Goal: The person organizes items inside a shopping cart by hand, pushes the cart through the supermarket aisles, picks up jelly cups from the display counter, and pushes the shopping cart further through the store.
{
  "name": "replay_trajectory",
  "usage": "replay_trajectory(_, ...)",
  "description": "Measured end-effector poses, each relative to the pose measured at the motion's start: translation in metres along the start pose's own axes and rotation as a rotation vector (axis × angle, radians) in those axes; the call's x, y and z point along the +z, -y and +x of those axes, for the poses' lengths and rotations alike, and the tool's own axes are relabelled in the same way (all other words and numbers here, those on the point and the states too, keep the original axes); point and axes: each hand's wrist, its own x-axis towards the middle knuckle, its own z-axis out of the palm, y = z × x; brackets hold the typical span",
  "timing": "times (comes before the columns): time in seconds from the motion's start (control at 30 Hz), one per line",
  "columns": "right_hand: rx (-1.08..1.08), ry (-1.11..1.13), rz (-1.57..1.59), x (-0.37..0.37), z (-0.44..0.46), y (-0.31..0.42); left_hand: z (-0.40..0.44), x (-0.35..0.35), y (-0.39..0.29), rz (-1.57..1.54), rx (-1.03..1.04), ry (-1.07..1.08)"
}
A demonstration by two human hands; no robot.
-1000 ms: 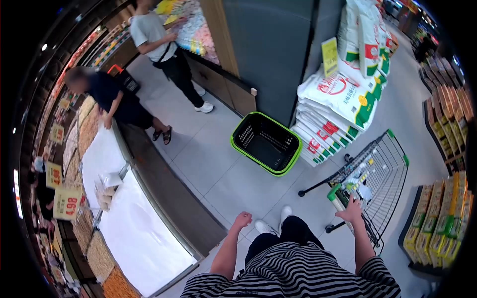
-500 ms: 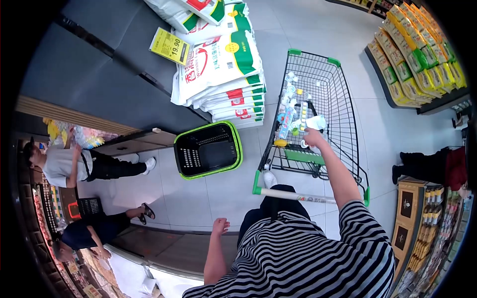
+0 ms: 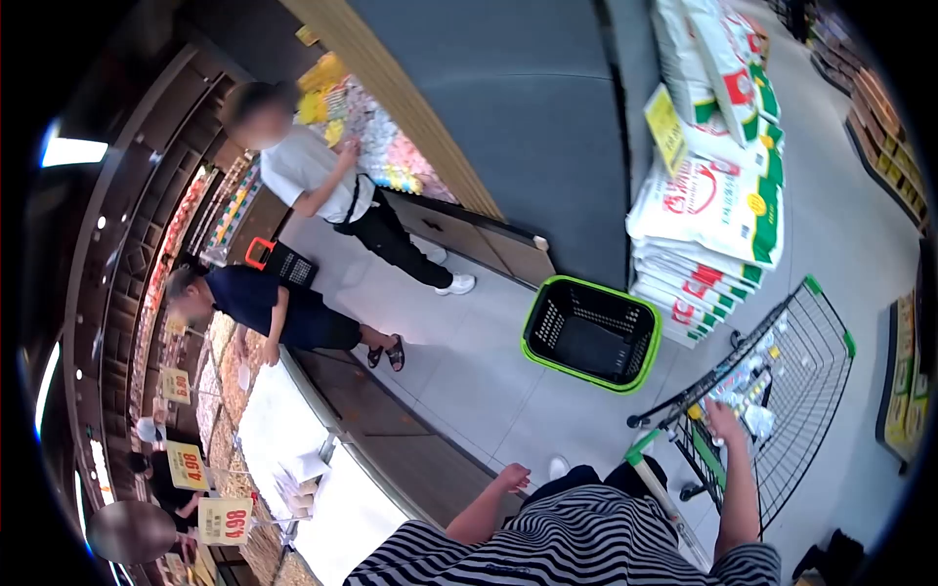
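My right hand [image 3: 723, 422] reaches over the near end of a shopping cart [image 3: 809, 391] with green corners, a finger stretched out and nothing visible in its grasp. Close to it in the cart lie small packaged goods [image 3: 740, 381], a white packet [image 3: 758, 421] and a small yellow item [image 3: 695, 412]; their exact kinds are too small to tell. My left hand [image 3: 513, 478] hangs beside my body with its fingers curled in, touching nothing. The cart's handle [image 3: 674, 513] runs in front of my striped shirt.
A black basket with a green rim [image 3: 557, 369] stands on the floor. Behind it are stacked white sacks [image 3: 708, 210] and a dark pillar [image 3: 528, 117]. Two people, in a white shirt [image 3: 311, 166] and dark clothes [image 3: 249, 308], stand left by display bins [image 3: 283, 439] with price signs [image 3: 225, 521].
My view has swung left, so the cart, basket and sacks sit farther right. More of the bins and people shows. My right hand is still over the cart, my left still curled.
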Motion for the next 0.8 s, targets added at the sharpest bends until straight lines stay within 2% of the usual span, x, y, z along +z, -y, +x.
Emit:
replay_trajectory(0.07,0.181,0.199,0.181,0.032,-0.047,0.043,0.009,-0.013,-0.001,0.007,0.016,-0.001)
replay_trajectory(0.1,0.125,0.138,0.115,0.046,-0.075,0.068,0.002,-0.018,-0.008,0.052,0.028,-0.031)
replay_trajectory(0.13,-0.070,0.171,-0.078,0.065,-0.054,0.039,0.002,-0.027,-0.011,0.058,0.069,-0.032)
replay_trajectory(0.17,-0.284,-0.007,-0.381,0.085,-0.043,0.016,0.005,-0.034,-0.015,0.070,0.107,-0.032)
replay_trajectory(0.23,0.103,0.294,0.005,0.066,-0.083,0.083,0.014,-0.043,-0.018,0.047,0.177,-0.045)
replay_trajectory(0.3,0.360,0.297,0.343,0.027,-0.056,0.074,0.024,-0.052,-0.021,-0.022,0.243,-0.080)
replay_trajectory(0.33,0.244,0.085,0.403,0.007,-0.048,0.064,0.026,-0.058,-0.019,-0.039,0.271,-0.078)
replay_trajectory(0.37,0.033,-0.113,0.447,-0.013,0.011,0.000,0.023,-0.064,-0.017,-0.051,0.295,-0.073)
replay_trajectory(0.4,0.025,-0.338,0.688,-0.033,0.035,-0.012,0.022,-0.069,-0.013,-0.057,0.317,-0.065)
replay_trajectory(0.43,-0.225,-0.347,1.008,-0.049,0.034,-0.006,0.022,-0.078,-0.010,-0.059,0.292,-0.052)
replay_trajectory(0.47,-0.217,-0.444,1.105,-0.043,-0.007,0.059,0.024,-0.084,0.001,-0.055,0.264,-0.032)
replay_trajectory(0.5,-0.256,-0.446,0.911,-0.043,-0.039,0.086,0.040,-0.093,0.020,-0.048,0.264,-0.023)
replay_trajectory(0.53,-0.188,-0.545,0.817,-0.028,-0.050,0.108,0.054,-0.097,0.038,-0.033,0.269,0.003)
replay_trajectory(0.57,-0.173,-0.523,0.616,-0.011,-0.079,0.133,0.033,-0.103,0.041,-0.047,0.243,-0.048)
replay_trajectory(0.6,-0.192,-0.446,0.507,0.010,-0.100,0.143,0.040,-0.110,0.061,-0.133,0.274,0.014)
replay_trajectory(0.67,-0.255,-0.440,-0.057,0.065,-0.119,0.136,0.052,-0.122,0.090,-0.137,0.153,0.066)
replay_trajectory(0.7,-0.141,-0.386,-0.153,0.094,-0.111,0.117,0.073,-0.136,0.117,0.160,0.309,0.139)
replay_trajectory(0.73,-0.135,-0.414,-0.216,0.129,-0.107,0.097,0.058,-0.136,0.117,0.027,0.148,0.135)
replay_trajectory(0.77,-0.071,-0.138,-0.083,0.132,-0.158,0.152,0.038,-0.137,0.114,-0.107,-0.015,0.106)
replay_trajectory(0.8,-0.046,-0.147,-0.088,0.166,-0.140,0.127,0.029,-0.138,0.110,-0.069,-0.076,0.086)
